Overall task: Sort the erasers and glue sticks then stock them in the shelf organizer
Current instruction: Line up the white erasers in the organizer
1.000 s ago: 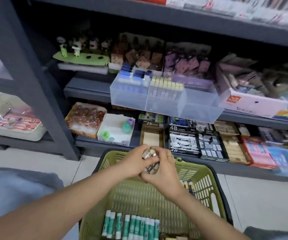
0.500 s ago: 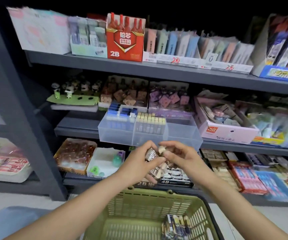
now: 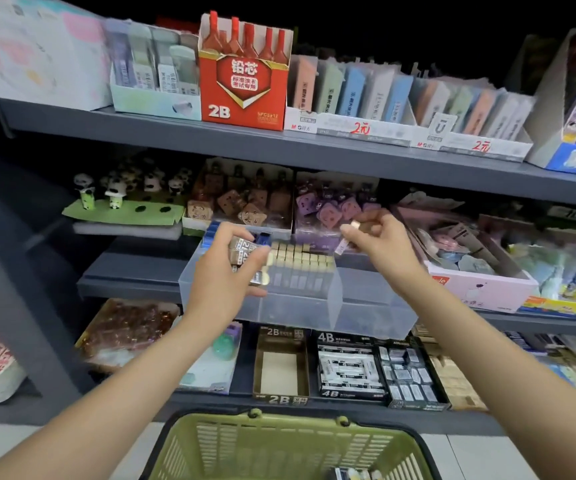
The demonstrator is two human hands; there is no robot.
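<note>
Stocking step: left hand (image 3: 226,271) grips an eraser stack (image 3: 245,252); right hand (image 3: 378,237) pinches 1 eraser (image 3: 356,225) above the clear organizer (image 3: 366,306). Next: lower it into the row.

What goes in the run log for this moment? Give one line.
left hand: holds erasers | right hand: pinches single eraser | location: above clear organizer | basket: below

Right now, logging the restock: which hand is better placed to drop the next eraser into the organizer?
Right hand: it pinches one eraser above the clear organizer, while the left hand grips a stack of erasers.
</note>
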